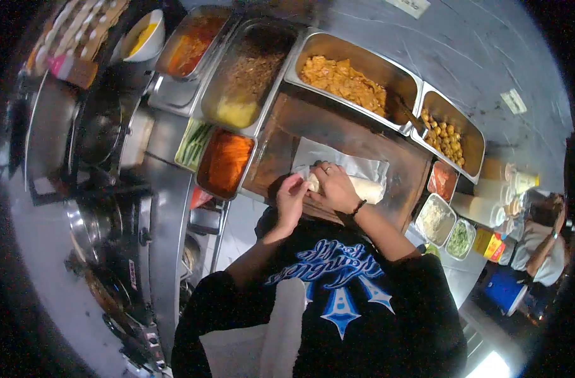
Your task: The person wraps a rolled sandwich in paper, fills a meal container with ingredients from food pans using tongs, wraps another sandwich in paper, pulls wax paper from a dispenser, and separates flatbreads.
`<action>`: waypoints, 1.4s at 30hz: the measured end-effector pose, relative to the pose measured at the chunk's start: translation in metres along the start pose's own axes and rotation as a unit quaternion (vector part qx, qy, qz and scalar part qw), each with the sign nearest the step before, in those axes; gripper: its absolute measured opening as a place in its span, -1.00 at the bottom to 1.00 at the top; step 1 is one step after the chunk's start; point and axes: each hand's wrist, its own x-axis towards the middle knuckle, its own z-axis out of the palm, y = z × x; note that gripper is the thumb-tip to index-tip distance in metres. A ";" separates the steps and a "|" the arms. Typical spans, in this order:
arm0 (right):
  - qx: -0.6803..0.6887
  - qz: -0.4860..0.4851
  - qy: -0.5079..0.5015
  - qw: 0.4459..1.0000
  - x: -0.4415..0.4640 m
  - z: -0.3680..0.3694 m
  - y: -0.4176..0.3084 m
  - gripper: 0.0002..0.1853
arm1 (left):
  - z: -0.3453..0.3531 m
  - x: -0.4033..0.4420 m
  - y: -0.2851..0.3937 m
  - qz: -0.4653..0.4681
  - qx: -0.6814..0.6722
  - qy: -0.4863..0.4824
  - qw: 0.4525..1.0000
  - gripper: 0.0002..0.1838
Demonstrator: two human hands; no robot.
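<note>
A pale rolled wrap (pixel 368 189) lies on a sheet of foil (pixel 357 164) over a brown board (pixel 272 160). My right hand (pixel 333 188), with a ring and a dark bead bracelet, curls over the wrap's left part. At that left end, the bent fingers of my left hand (pixel 291 200) pinch the wrap's edge. Both hands almost meet there, and they hide part of the roll.
Behind the board stand a pan of orange-coated filling (pixel 344 79) and a pan of small round potatoes (pixel 444 138). To the left are a pan of shredded orange food (pixel 226 162) and cut green vegetables (pixel 194 143). A person (pixel 540 252) is at the far right.
</note>
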 end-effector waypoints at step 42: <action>-0.045 0.119 0.138 0.982 -0.098 -0.018 0.048 -0.08 | 0.031 0.030 0.031 0.482 0.536 -0.257 0.644 -0.03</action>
